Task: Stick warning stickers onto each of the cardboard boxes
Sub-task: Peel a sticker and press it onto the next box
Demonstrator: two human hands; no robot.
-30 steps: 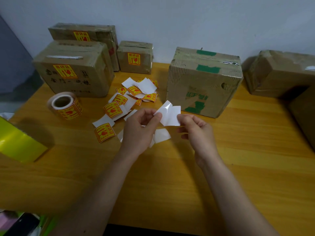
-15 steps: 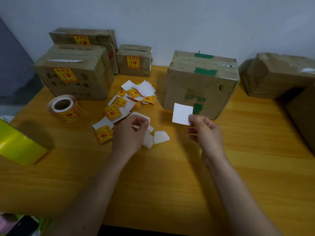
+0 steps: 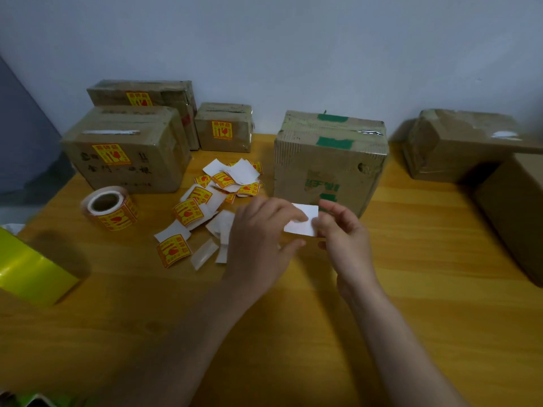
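Note:
Both hands pinch one sticker (image 3: 302, 220), its white back facing me: my left hand (image 3: 261, 239) holds the left edge, my right hand (image 3: 342, 230) the right edge. It hovers just in front of a cardboard box with green tape (image 3: 329, 160), whose front bears no sticker. Three boxes at the back left carry yellow-and-red warning stickers: a large one (image 3: 126, 151), one behind it (image 3: 141, 95) and a small one (image 3: 223, 127). A sticker roll (image 3: 110, 208) lies on the wooden table (image 3: 426, 274) beside a pile of loose stickers (image 3: 214, 195).
Two more brown boxes, one taped (image 3: 458, 145) and one at the edge (image 3: 517, 212), sit at the right. A yellow-green object (image 3: 26, 271) lies at the left edge. White backing scraps (image 3: 205, 254) lie near my left hand. A pale wall stands behind the boxes.
My left hand dropped the peeled backing onto the table, then came back up to pinch the sticker's left edge. My right hand kept hold of the sticker, close to the green-taped box.

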